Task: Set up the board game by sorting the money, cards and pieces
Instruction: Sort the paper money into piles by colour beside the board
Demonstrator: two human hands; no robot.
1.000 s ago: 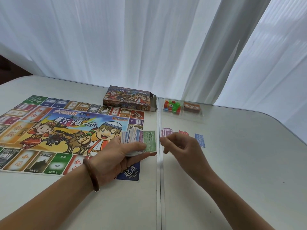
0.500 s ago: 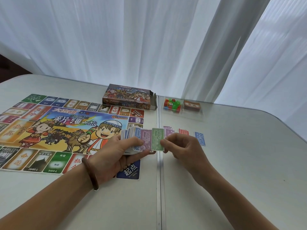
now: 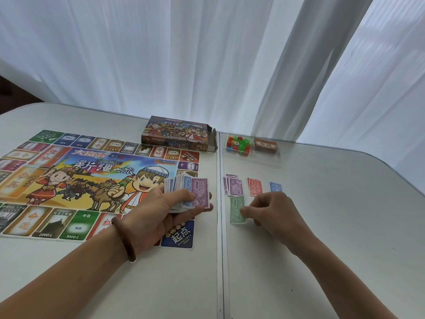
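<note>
On the white table (image 3: 322, 226), head view, only view available. Left hand (image 3: 161, 210) grips a fanned stack of paper play-money notes (image 3: 190, 192): thumb clamped across the top, fingers curled underneath. Top note is purple, marked 5000. Stack is held over the near right corner of the colourful paper game board (image 3: 80, 176), which lies flat on the table's left half. Brown ring bracelet (image 3: 124, 240) on the left wrist.

Right hand (image 3: 273, 212): fingers curled, thumb and fingertips together on the right edge of a green 500 note (image 3: 236, 209). The note lies flat just right of the table's centre seam.

Row beyond it, slightly apart: purple note pile (image 3: 233, 186), red note pile (image 3: 254, 186), blue note (image 3: 275, 187).

Far edge: printed cardboard game box (image 3: 179, 135), end flap open. Right of it, a clear plastic tray (image 3: 278, 155) holds small coloured plastic pieces (image 3: 238, 146) and an orange-brown card deck (image 3: 266, 146).
</note>
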